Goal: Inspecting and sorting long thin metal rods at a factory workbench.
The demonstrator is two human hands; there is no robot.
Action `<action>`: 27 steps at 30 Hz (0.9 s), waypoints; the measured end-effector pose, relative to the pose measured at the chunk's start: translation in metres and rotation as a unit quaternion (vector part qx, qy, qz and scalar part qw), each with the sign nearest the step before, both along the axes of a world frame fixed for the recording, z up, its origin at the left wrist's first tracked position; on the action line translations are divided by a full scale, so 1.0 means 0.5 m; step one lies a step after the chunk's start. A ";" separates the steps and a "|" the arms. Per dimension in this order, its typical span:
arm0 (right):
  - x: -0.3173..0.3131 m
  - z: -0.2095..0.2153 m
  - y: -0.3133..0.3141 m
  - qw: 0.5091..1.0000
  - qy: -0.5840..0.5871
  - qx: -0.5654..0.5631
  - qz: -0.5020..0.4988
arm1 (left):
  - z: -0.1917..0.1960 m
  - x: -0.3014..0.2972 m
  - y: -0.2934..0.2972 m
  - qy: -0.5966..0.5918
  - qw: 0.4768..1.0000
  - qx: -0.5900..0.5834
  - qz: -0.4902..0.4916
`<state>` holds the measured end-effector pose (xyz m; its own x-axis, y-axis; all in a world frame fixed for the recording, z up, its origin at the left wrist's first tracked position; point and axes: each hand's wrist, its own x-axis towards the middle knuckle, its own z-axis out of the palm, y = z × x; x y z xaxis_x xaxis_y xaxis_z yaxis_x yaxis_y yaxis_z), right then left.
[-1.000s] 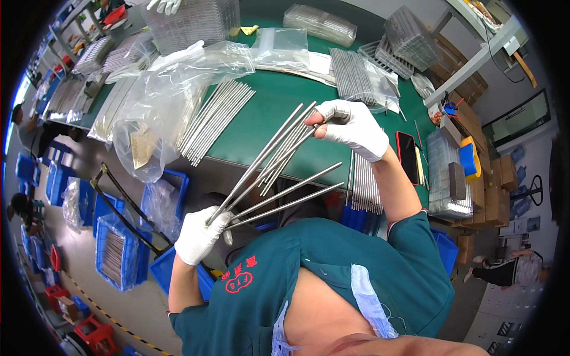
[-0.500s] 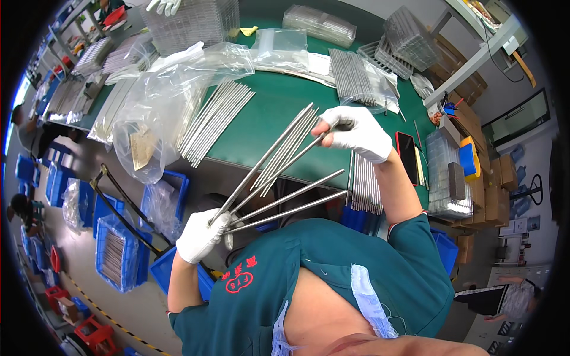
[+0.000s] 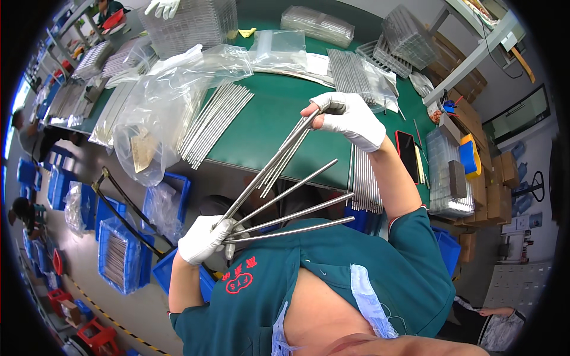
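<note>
My left hand, in a white glove with bare fingertips, is closed round the lower ends of several thin metal rods. The rods fan out to the right, their far ends apart. At the upper end of the topmost rods, my right hand, gloved the same way, pinches with thumb and forefinger. Whether it grips one rod or two there is hard to make out. A few thinner-looking rods lie on the green table just behind the held ones.
Loose rods lie left on the green table, beside a clear plastic bag. More rods lie at the near right edge, by a red-edged phone. Clear plastic trays stand behind; blue bins stand on the floor.
My right hand has moved a little left and up, now at the tips of the topmost rods. One rod has swung down, widening the lower fan in my left hand.
</note>
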<state>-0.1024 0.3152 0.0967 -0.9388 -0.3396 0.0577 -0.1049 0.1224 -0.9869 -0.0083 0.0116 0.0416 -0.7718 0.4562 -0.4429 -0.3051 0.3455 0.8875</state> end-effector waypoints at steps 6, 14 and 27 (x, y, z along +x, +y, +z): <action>-0.004 0.004 0.011 0.999 -0.005 0.021 0.039 | -0.006 0.000 -0.005 -0.014 1.000 -0.001 -0.014; 0.004 -0.007 0.018 0.999 -0.016 0.003 0.041 | -0.007 -0.001 -0.004 -0.004 0.999 0.040 -0.010; 0.000 0.002 0.025 0.998 0.051 0.024 0.008 | -0.012 -0.001 -0.003 0.006 0.999 0.027 -0.025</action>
<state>-0.1021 0.3276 0.0979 -0.9231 -0.3599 0.1352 -0.2064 0.1674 -0.9641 -0.0090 0.0099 0.0357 -0.7520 0.5181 -0.4075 -0.2777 0.3116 0.9087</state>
